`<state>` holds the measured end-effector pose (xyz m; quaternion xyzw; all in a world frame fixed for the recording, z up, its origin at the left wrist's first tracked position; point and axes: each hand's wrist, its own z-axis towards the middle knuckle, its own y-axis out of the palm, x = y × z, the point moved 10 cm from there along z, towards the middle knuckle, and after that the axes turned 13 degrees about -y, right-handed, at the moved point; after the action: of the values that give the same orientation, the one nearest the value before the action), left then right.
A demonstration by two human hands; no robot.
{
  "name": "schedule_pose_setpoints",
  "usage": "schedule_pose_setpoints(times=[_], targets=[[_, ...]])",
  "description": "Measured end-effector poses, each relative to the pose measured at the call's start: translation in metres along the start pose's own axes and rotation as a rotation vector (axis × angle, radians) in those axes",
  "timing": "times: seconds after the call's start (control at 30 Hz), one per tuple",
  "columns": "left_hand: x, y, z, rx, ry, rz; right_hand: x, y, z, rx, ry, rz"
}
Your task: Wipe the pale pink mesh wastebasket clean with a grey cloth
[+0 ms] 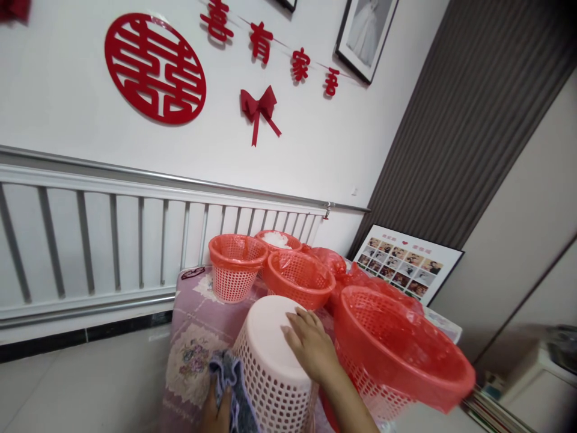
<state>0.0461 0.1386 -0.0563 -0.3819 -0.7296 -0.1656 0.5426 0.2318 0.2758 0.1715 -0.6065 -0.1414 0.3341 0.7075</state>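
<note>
Bunched cloth (241,400) is clamped in my left hand (216,412), beside the upturned pale basket (274,379) near on the table (187,361); my open right hand (311,344) only rests atop, so hard pushing could skid it into the red-lined basket (408,358).

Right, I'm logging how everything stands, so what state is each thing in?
Pale basket: upside down, right hand on its base.
Cloth: bunched, in left hand.
Leftmost basket: upright, red-lined.
Middle basket: upright, red-lined.
Far basket: upright, something white inside.
Largest basket: upright, red-lined.
Glasses: folded or open, unclear.
Photo board: leaning.
</note>
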Motion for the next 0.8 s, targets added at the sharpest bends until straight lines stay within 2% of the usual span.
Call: schedule_pose_setpoints(times=[0.1, 0.23, 0.3, 0.37, 0.47, 0.57, 0.7, 0.8], targets=[[0.056, 0.007, -0.003, -0.069, 0.067, -0.041, 0.000, 0.000, -0.001, 0.002, -0.006, -0.006], [0.140, 0.011, -0.021, -0.149, 0.291, -0.144, 0.001, 0.000, -0.002, 0.012, -0.017, -0.013], [0.166, 0.013, -0.022, -0.179, 0.356, -0.177, 0.003, 0.001, -0.002, 0.011, -0.011, -0.012], [0.179, 0.016, -0.014, -0.205, 0.367, -0.195, 0.004, 0.002, -0.001, 0.002, -0.011, -0.013], [0.176, 0.024, 0.012, -0.263, 0.320, -0.197, 0.004, 0.003, -0.001, -0.003, -0.021, -0.015], [0.155, 0.030, 0.039, -0.318, 0.272, -0.186, 0.003, 0.002, -0.001, 0.007, -0.021, -0.013], [0.099, 0.030, 0.064, -0.309, 0.164, -0.113, 0.002, 0.001, -0.002, 0.024, -0.026, -0.009], [0.057, 0.024, 0.072, -0.258, 0.108, -0.034, 0.001, 0.000, -0.002, 0.028, -0.030, -0.009]])
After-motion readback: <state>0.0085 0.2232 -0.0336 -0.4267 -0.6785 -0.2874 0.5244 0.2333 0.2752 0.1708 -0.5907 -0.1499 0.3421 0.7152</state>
